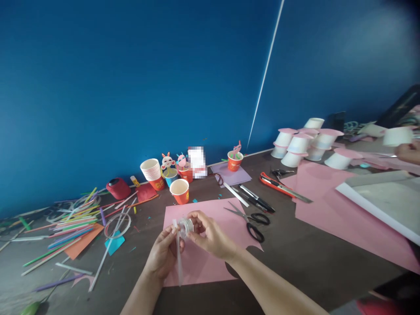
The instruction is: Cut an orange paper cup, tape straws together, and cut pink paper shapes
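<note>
Both hands over the pink paper sheet (210, 258), busy with a small roll of clear tape (187, 226) and a clear plastic straw (179, 256).

Left hand (164, 253) curled, fingertips pinched on the upper end of the clear plastic straw, long axis near upright in view, lower end pointing back toward the body and lying across the pink paper sheet. Right hand (210, 236) half closed, thumb and fingers gripping the small roll of clear tape, roll just beside the straw's top. Both forearms angled in from the lower edge, wrists close together above the dark table (311, 258). Black-handled scissors (251, 218) near, right of the hands; orange paper cup (180, 191) beyond; loose coloured straws (70, 227) well apart at left.
</note>
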Demonstrator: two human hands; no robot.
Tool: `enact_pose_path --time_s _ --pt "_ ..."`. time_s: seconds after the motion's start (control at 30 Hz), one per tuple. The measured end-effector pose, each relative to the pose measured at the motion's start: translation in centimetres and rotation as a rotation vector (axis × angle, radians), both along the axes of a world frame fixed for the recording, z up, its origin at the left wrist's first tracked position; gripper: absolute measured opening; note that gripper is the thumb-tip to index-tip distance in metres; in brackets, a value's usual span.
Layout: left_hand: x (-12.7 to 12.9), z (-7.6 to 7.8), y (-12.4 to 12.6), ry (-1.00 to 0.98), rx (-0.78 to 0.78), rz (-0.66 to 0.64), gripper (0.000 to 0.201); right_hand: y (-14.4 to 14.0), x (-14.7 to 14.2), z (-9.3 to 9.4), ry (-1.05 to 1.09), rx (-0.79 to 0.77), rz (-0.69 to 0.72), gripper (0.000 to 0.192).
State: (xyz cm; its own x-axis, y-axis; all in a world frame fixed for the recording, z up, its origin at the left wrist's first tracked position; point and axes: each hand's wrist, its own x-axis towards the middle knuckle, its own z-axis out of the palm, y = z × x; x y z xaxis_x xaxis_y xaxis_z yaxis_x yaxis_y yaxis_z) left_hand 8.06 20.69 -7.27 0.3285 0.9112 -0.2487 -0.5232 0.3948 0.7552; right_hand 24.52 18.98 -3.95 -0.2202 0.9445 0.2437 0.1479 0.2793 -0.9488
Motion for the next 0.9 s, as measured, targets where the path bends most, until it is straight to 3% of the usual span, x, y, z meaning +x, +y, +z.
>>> enact_pose_path --time_s 0.2,0.47,0.67,0.8,0.9 --pt "0.4 0.4 -0.1 0.027 -0.027 -0.021 0.011 0.2 0.2 -0.2 -0.014 0.036 0.002 0.022" --pt "0.3 0.7 -0.4 0.012 -0.166 -0.084 0.011 0.9 0.1 -0.9 0.219 -0.103 -0.019 0.013" --pt "0.4 0.5 -0.6 0.002 -0.225 -0.089 0.007 1.4 0.7 -1.1 0.221 -0.126 0.038 0.018" --pt "0.4 0.4 -0.6 -0.027 -0.250 -0.092 0.009 1.1 0.4 -1.0 0.127 -0.085 0.041 0.038" --pt "0.4 0.6 -0.6 0.000 -0.216 -0.114 0.010 0.9 0.1 -1.0 0.125 -0.084 0.028 0.041"
